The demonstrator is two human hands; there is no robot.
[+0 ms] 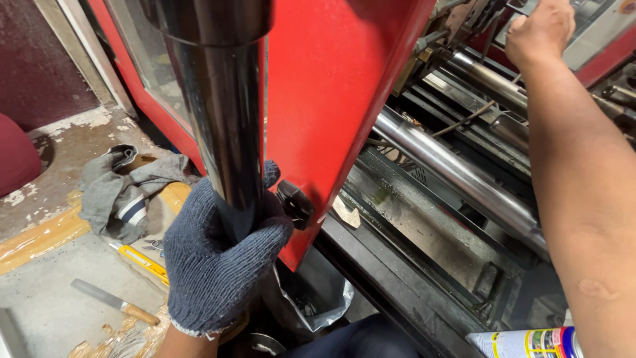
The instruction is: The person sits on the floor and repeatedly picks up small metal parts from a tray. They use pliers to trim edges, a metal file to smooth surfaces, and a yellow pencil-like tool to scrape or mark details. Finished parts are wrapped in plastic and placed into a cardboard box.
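Steel tube (222,113), polished and dark with reflections, stands nearly upright at the centre-left of the head view, in front of a red machine panel (331,99). Left hand (215,255), in a dark blue knit glove, is wrapped tight around the tube's lower part, fingers closed over it. A black knob (296,204) on the panel's edge sits just beside the gloved fingers.

Right hand (540,30), bare, reaches far up to the top right, arm stretched across the machine; it rests on a grey-and-red machine part there, and whether it grips anything cannot be told.

Below the arm, a long shiny roller (457,172) runs diagonally through the open machine bed. A spray can (530,343) lies at the bottom right corner.

On the concrete floor at left: a crumpled grey rag (122,192), a yellow utility knife (142,260), and a wooden-handled blade tool (112,301), all well apart from the tube.
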